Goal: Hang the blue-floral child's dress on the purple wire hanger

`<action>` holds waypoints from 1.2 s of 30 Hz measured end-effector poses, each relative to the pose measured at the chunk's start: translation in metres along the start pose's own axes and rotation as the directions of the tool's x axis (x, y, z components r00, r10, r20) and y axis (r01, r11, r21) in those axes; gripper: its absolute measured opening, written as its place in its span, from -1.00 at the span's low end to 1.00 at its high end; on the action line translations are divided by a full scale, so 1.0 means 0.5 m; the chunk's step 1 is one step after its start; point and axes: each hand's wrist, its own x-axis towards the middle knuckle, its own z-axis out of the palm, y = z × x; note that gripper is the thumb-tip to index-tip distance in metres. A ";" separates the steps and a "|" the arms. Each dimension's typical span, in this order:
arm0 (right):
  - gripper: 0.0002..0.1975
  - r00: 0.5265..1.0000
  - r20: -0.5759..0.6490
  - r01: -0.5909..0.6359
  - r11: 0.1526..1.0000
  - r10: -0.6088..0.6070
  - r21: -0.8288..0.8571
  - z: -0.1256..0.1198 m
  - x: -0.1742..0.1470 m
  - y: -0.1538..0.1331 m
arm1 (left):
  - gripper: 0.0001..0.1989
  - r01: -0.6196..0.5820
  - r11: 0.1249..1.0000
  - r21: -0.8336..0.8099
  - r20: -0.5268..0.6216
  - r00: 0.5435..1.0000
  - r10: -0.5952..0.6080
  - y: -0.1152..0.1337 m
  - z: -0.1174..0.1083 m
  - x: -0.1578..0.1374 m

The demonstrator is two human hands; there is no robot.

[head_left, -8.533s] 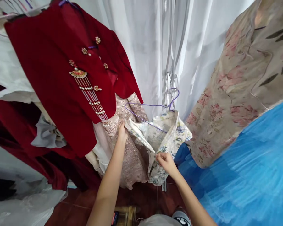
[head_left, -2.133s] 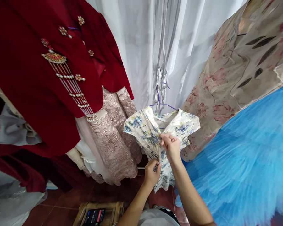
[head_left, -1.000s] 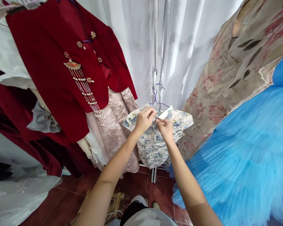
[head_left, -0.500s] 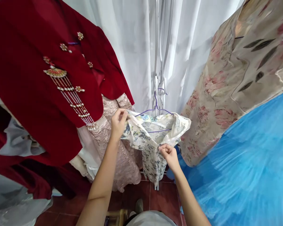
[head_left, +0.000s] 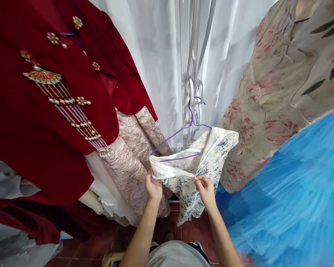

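Note:
A white floral garment [head_left: 189, 191] with blue and yellow print hangs from a purple wire hanger [head_left: 174, 134]. Its right shoulder sits over the hanger, while the left shoulder has slipped below the hanger's left arm, which is bare. My left hand [head_left: 154, 185] grips the cloth at that left shoulder, with its fingertips hidden behind the fabric. At the front of the neckline my right hand [head_left: 205, 187] pinches the cloth edge between thumb and fingers.
To the left hang a dark red jacket [head_left: 100, 107] with a beaded ornament [head_left: 72, 109] and a pink brocade skirt [head_left: 133, 148]. A beige floral dress [head_left: 256, 118] and blue tulle [head_left: 289, 193] hang at right. White rings [head_left: 191, 91] dangle before a white curtain [head_left: 156, 55].
My left hand has moved down and right, and the garment's left shoulder has come off the hanger's arm. The right hand keeps its pinch on the neckline. The view has shifted.

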 end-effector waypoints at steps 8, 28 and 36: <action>-0.77 1.000 0.023 -0.012 0.999 0.013 -0.042 -0.090 -0.003 -0.009 | -0.81 -0.483 0.650 0.587 0.515 0.842 0.160 -0.026 -0.001 -0.107; -0.58 0.829 0.560 0.162 0.954 0.007 -0.252 -0.239 -0.071 -0.089 | -0.75 -0.315 0.639 0.702 0.569 0.787 -0.237 -0.136 0.121 -0.360; -0.62 0.914 0.406 0.049 0.997 -0.022 -0.056 -0.242 -0.060 -0.133 | -0.43 0.116 0.802 0.586 0.631 0.556 -0.541 -0.101 0.058 -0.383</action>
